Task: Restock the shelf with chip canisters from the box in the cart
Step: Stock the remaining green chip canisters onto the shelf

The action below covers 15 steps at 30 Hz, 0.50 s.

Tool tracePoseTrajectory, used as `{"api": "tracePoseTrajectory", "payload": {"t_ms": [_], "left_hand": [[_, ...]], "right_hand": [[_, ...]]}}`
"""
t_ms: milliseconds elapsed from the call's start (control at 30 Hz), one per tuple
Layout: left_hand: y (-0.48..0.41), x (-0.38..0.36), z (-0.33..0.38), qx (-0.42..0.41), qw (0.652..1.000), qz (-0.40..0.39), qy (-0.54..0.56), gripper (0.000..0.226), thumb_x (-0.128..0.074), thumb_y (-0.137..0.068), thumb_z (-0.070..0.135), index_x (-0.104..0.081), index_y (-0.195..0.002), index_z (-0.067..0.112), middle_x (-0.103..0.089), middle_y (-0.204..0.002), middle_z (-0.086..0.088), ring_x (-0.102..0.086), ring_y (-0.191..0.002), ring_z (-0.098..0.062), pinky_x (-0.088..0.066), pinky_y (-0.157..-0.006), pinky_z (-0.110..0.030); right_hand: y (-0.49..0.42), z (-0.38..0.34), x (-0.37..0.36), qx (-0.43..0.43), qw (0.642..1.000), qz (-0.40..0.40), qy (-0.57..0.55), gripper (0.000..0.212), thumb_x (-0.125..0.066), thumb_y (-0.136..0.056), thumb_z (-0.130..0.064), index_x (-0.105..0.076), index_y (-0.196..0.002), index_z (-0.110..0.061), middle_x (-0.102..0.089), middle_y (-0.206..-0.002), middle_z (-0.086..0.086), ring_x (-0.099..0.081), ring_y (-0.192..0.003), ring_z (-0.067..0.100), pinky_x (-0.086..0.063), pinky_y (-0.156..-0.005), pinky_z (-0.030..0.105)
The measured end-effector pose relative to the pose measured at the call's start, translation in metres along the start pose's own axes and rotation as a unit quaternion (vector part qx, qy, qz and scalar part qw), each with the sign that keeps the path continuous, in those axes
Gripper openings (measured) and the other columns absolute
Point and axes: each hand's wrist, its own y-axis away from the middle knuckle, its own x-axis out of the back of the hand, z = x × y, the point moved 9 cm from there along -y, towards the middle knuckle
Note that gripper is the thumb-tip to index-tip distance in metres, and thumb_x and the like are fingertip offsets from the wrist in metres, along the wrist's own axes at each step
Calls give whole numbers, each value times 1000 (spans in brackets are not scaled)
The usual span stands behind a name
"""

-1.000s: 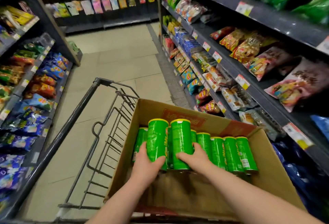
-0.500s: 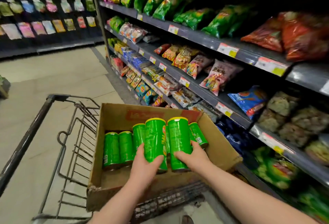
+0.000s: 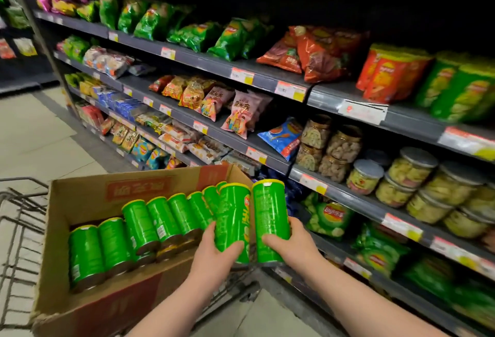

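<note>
I hold two green chip canisters upright, side by side, above the right end of the cardboard box point(image 3: 80, 192). My left hand point(image 3: 214, 251) grips the left canister point(image 3: 231, 216) from below. The right canister point(image 3: 269, 210) is in my right hand point(image 3: 292, 245). Several more green canisters point(image 3: 139, 226) lie in a row inside the box, which sits in the wire cart point(image 3: 18, 218). The shelf point(image 3: 348, 200) stands to the right, with green and red canisters point(image 3: 460, 90) on its upper right level.
Snack bags fill the upper shelves point(image 3: 203, 60), clear jars point(image 3: 412, 173) sit mid-right, and green bags point(image 3: 329, 218) lie lower down. Price tags line the shelf edges. Tiled aisle floor point(image 3: 40, 138) stretches to the left behind the cart.
Both hands have lifted the two canisters out of the box and carried them right, toward the shelf. My view has turned right, so the shelf now fills the frame.
</note>
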Motion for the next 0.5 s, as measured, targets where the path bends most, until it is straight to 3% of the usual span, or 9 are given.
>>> {"api": "tracePoseTrajectory", "payload": {"t_ms": [167,300,400,500], "left_hand": [[27,-84,35,-51,996,-72,-7,51,-71,-80,22,-36,-115,35,-61,-107,1,-59,-92,-14,-43,-82,-27],[66,-165,60,-85,988,-128,0,51,-73,-79,17,-43,-118,30,-60,-94,13,-53,-80,5,-41,-69,-14],[101,-227,71,-82,982,-172,-11,52,-73,-79,20,-42,-119,31,-59,-92,16,-56,-81,2,-40,-76,-23],[137,-280,89,-99,974,-204,-18,48,-69,-83,15,-43,-121,28,-62,-97,9,-57,-81,0,-41,-70,-19]], "right_hand": [[37,45,83,-28,997,72,-31,58,-71,-79,-28,-42,-128,-18,-55,-105,-2,-55,-93,13,-40,-74,23],[79,95,158,-49,988,135,-61,53,-72,-79,-25,-44,-124,-18,-55,-101,-3,-54,-89,11,-37,-74,20],[114,133,214,-65,979,177,-79,52,-73,-78,-26,-45,-121,-20,-57,-102,-3,-56,-91,12,-39,-76,22],[149,166,266,-70,970,216,-91,52,-74,-77,-25,-43,-119,-23,-57,-102,-4,-56,-92,13,-40,-78,23]]}}
